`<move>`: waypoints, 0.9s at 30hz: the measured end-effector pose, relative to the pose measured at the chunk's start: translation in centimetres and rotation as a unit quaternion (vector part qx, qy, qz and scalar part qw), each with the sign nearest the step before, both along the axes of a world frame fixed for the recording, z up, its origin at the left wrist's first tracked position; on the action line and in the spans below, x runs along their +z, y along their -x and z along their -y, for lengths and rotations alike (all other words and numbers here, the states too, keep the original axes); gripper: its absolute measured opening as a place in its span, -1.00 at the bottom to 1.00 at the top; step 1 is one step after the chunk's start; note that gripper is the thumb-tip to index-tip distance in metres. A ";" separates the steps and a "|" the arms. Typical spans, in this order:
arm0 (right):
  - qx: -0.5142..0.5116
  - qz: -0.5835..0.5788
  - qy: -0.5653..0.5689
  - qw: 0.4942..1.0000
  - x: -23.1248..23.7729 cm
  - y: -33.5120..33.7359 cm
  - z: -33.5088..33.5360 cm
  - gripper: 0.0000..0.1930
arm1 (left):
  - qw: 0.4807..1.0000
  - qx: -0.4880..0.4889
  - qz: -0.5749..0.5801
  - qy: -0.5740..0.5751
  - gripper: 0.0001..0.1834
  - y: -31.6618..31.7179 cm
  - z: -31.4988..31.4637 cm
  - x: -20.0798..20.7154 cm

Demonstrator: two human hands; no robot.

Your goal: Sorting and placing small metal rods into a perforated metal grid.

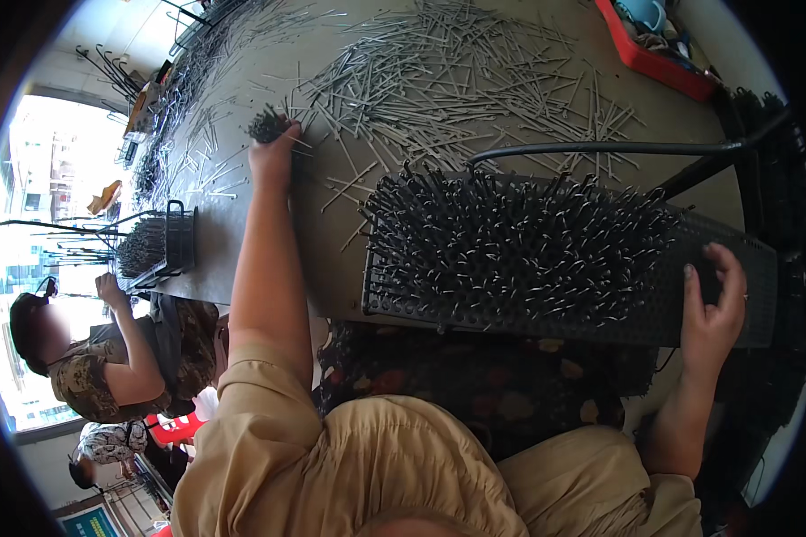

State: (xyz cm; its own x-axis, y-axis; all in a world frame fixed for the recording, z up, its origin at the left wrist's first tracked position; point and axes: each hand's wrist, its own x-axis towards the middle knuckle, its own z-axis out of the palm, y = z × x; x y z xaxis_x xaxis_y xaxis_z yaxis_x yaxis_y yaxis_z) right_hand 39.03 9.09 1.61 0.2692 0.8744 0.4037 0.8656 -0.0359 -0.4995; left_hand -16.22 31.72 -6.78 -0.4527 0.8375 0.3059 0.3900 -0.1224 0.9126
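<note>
My left hand (pixel 274 154) reaches far over the table, closed round a bundle of thin metal rods (pixel 264 123) whose ends stick up out of the fist. My right hand (pixel 716 300) is over the right end of a black perforated rack (pixel 745 268), thumb and fingers apart, with nothing visible in it. Most of that rack is densely filled with upright dark rods (pixel 519 251) with shiny tips. Beyond it, a wide heap of loose grey metal rods (pixel 457 80) lies scattered on the table.
A black bar (pixel 600 149) crosses behind the rack. At the far right sits a red tray (pixel 658 67) with a light blue cup (pixel 643 12). To the left, a person (pixel 125 358) works at a similar filled rack (pixel 143 246); another person (pixel 107 447) is farther back.
</note>
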 end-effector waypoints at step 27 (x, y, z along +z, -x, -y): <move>0.048 -0.045 -0.206 0.976 -1.4 -0.9 0.5 -0.74 | 0.675 -0.419 0.336 0.507 -0.49 -3.2 11.0 2.8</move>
